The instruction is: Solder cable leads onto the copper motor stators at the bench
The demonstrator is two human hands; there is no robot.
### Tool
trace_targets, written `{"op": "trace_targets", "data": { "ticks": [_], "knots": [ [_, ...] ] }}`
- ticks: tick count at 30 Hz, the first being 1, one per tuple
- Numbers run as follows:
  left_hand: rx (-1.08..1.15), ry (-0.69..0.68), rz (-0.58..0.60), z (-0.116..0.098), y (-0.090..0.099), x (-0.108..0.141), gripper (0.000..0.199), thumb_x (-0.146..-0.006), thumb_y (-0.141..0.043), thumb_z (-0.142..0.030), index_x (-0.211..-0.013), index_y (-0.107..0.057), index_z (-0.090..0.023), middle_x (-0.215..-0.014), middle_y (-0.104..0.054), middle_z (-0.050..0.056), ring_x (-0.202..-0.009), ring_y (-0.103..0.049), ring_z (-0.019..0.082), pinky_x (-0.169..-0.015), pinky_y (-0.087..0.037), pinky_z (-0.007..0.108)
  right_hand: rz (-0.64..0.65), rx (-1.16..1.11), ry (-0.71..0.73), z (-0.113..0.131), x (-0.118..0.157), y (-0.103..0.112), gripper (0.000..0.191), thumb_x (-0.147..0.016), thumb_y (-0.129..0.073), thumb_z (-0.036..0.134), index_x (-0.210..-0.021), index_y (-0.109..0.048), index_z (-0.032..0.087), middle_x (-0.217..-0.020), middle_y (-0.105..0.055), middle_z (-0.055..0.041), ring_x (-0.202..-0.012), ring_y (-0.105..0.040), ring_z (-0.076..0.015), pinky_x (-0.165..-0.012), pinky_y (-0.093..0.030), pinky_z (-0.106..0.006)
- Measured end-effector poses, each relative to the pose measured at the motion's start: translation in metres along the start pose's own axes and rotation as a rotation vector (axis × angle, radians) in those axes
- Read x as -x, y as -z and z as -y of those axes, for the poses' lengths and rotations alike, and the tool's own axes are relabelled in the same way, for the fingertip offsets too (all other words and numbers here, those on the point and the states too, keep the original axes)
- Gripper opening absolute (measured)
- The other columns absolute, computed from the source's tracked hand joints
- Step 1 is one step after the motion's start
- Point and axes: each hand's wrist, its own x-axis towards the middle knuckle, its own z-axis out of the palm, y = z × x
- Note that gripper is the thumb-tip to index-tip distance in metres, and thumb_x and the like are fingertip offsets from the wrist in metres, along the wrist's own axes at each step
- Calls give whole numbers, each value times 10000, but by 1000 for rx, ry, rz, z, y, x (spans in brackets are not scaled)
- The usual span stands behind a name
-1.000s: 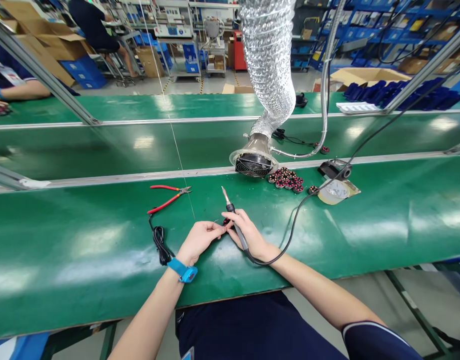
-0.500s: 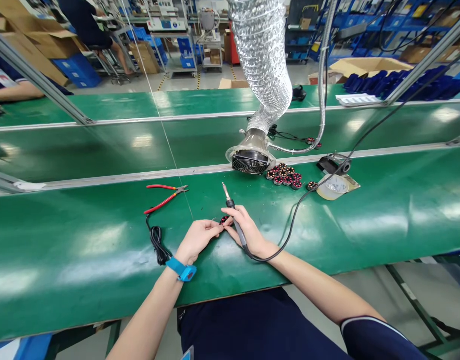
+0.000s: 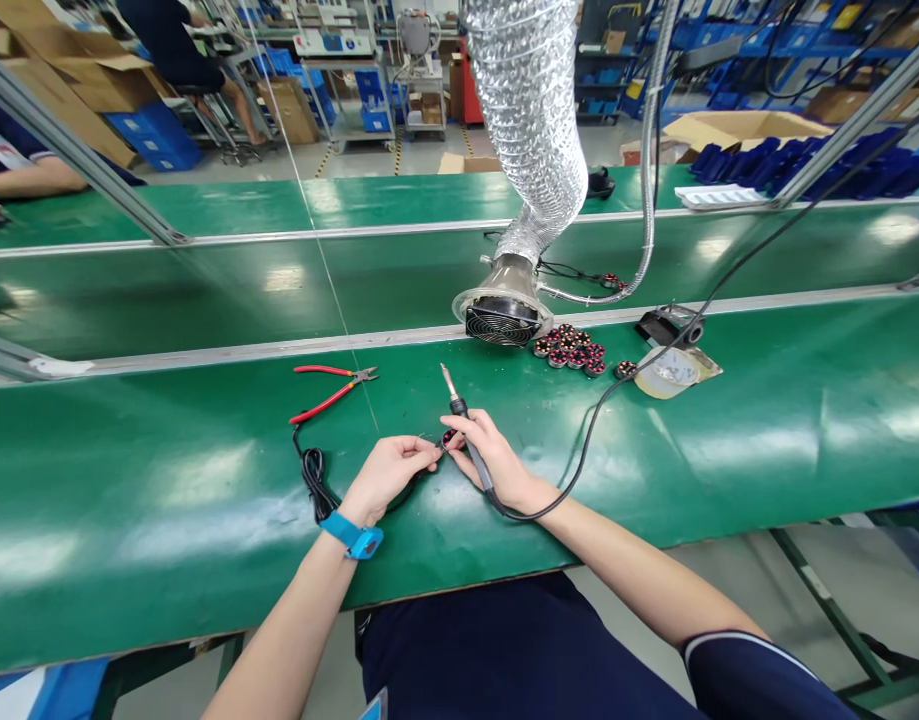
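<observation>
My right hand (image 3: 500,465) is closed around the handle of a soldering iron (image 3: 474,450), its metal tip pointing up and away from me. The fingertips of that same hand hold a small motor stator (image 3: 448,439) with dark red windings. My left hand (image 3: 395,470), a blue strap at its wrist, pinches the end of a black cable (image 3: 408,492) right beside the stator. Fingers hide the exact spot where cable and stator meet. The cable's bundled coil (image 3: 318,482) lies left of my left hand. Farther up are red-handled cutting pliers (image 3: 331,392), jaws apart.
A fume duct with a fan (image 3: 504,322) hangs over the bench. Several stators (image 3: 571,350) sit behind it to the right, near a soldering iron stand (image 3: 665,325) and a clear dish (image 3: 665,372). A thin solder wire (image 3: 331,275) comes down from above. Another person's arm (image 3: 35,182) shows far left.
My left hand has shifted slightly left and back from the stator, baring a stretch of black cable beneath it. My right hand keeps the iron and stator almost in place.
</observation>
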Motion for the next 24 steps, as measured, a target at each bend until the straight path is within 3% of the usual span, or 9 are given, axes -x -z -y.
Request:
{"op": "trace_targets", "data": {
  "ticks": [10,18,24],
  "knots": [
    [13,-10,17,-1,0,-1,325,-587,-738,-459,-643,-663,-148,-629,-623,33,-562,-457,110,-545,-335,243,8,74,-2,2,-2,-1,577,-857,-479,31,-1380,-420,269,-1057,-453,-42,-904,-594,-124,-889,-526,-299],
    [43,-54,18,8,-2,-6,333,-583,-749,-458,-658,-676,-142,-679,-652,44,-659,-529,140,-665,-406,257,-16,58,-20,5,-2,-1,566,-870,-484,48,-1385,-425,275,-1083,-454,-48,-915,-603,-120,-897,-525,-294],
    [35,-56,8,11,-2,-5,378,-588,-765,-501,-671,-690,-140,-686,-661,47,-654,-533,143,-659,-404,261,-187,95,-42,30,2,14,415,-964,-474,151,-1360,-501,272,-1009,-586,-44,-875,-620,-130,-847,-537,-286]
  ]
}}
